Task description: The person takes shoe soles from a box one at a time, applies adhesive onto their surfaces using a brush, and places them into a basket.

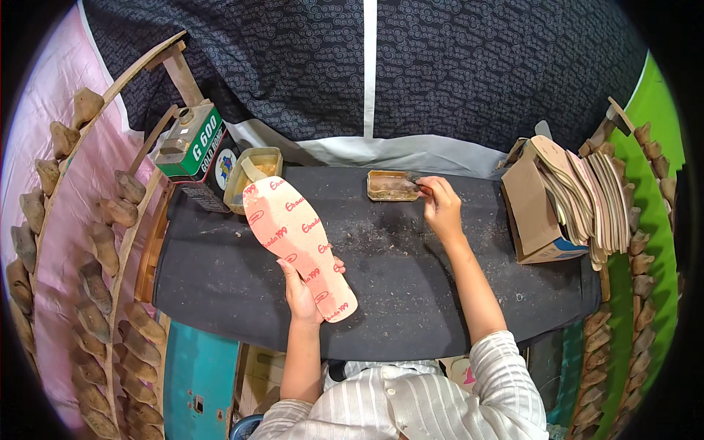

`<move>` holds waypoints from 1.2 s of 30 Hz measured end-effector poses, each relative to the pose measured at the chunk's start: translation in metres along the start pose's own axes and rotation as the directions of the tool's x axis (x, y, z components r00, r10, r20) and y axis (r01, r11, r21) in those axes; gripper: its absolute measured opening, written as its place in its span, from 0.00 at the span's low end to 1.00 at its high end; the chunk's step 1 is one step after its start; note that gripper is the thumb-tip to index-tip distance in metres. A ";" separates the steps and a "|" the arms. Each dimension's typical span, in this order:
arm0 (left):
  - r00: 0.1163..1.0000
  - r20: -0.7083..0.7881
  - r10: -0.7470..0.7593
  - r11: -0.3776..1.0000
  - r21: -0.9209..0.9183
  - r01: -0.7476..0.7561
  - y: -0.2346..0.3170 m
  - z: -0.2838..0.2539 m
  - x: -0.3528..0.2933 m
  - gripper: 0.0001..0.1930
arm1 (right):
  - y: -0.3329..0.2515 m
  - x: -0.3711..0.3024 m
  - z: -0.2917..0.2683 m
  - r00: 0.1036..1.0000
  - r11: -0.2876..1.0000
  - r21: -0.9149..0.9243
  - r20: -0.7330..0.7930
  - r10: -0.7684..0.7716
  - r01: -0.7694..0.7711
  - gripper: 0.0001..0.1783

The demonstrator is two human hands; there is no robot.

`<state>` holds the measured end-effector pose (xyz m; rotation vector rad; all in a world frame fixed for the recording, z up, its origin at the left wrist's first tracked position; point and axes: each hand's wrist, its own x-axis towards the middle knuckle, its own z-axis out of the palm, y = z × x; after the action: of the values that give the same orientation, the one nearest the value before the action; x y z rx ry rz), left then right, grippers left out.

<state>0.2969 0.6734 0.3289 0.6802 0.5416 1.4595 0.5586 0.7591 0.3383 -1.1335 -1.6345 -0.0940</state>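
My left hand [299, 293] grips a pink shoe insole [297, 231] with red print, held up at a tilt over the dark cloth of the table. The thumb lies on the near side and the fingertips show at its right edge. A darker pink band runs down the insole's left side. Farther right, my right hand [441, 209] is at the right end of a small shallow box [385, 196], its fingers pinched together over the rim. Something dark and small shows at the fingertips, too small to name. Greyish stuff lies inside the box.
A green and black metal can [192, 158] and a yellowish plastic tub [273, 163] stand at the back left. On the right, a cardboard box [532, 213] holds a stack of insoles [587, 191]. Wooden racks with shoe lasts [94, 275] flank both sides. Debris speckles the dark-covered table [411, 293].
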 end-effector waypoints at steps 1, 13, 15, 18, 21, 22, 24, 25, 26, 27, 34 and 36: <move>1.000 -0.001 0.000 1.000 -0.002 0.000 0.000 0.001 0.000 0.40 | -0.010 0.002 -0.005 1.000 0.998 0.052 0.001 0.024 -0.024 0.18; 0.991 -0.076 0.108 0.988 -0.105 -0.116 0.002 0.012 0.020 0.35 | -0.129 -0.031 -0.048 0.928 0.821 0.503 0.090 -0.360 0.270 0.14; 0.986 -0.123 0.114 0.987 -0.102 -0.127 0.004 0.016 0.023 0.35 | -0.133 -0.043 -0.044 0.874 0.730 0.594 0.089 -0.477 0.338 0.10; 0.983 -0.103 0.155 0.987 -0.019 -0.158 0.008 0.019 0.024 0.35 | -0.143 -0.054 -0.040 0.817 0.670 0.623 0.084 -0.571 0.404 0.11; 0.978 -0.113 0.174 0.983 -0.045 -0.180 0.008 0.014 0.024 0.35 | -0.146 -0.059 -0.040 0.783 0.658 0.627 0.119 -0.610 0.417 0.12; 0.979 -0.112 0.172 0.983 -0.045 -0.178 0.009 0.015 0.024 0.35 | -0.145 -0.062 -0.042 0.797 0.683 0.636 0.171 -0.579 0.360 0.11; 0.972 -0.169 0.161 0.978 -0.103 -0.180 0.013 0.018 0.025 0.35 | -0.144 -0.063 -0.046 0.808 0.707 0.641 0.223 -0.545 0.300 0.11; 0.973 -0.168 0.160 0.978 -0.102 -0.179 0.014 0.018 0.025 0.35 | -0.145 -0.061 -0.048 0.826 0.705 0.651 0.208 -0.524 0.283 0.11; 0.970 -0.166 0.177 0.977 -0.089 -0.193 0.014 0.017 0.024 0.35 | -0.146 -0.060 -0.049 0.843 0.702 0.661 0.194 -0.501 0.265 0.11; 0.967 -0.163 0.194 0.975 -0.075 -0.208 0.015 0.017 0.024 0.35 | -0.147 -0.062 -0.050 0.863 0.682 0.686 0.158 -0.481 0.255 0.12; 0.976 -0.094 0.195 0.981 0.000 -0.195 0.014 0.015 0.020 0.35 | -0.150 -0.065 -0.038 0.833 0.689 0.628 0.114 -0.542 0.362 0.11; 0.975 -0.109 0.193 0.978 -0.062 -0.200 0.012 0.014 0.019 0.34 | -0.148 -0.068 -0.040 0.838 0.695 0.643 0.146 -0.525 0.323 0.11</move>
<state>0.2988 0.6914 0.3485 0.6176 0.5086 1.6989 0.4797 0.6146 0.3701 -0.2584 -2.0034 0.3101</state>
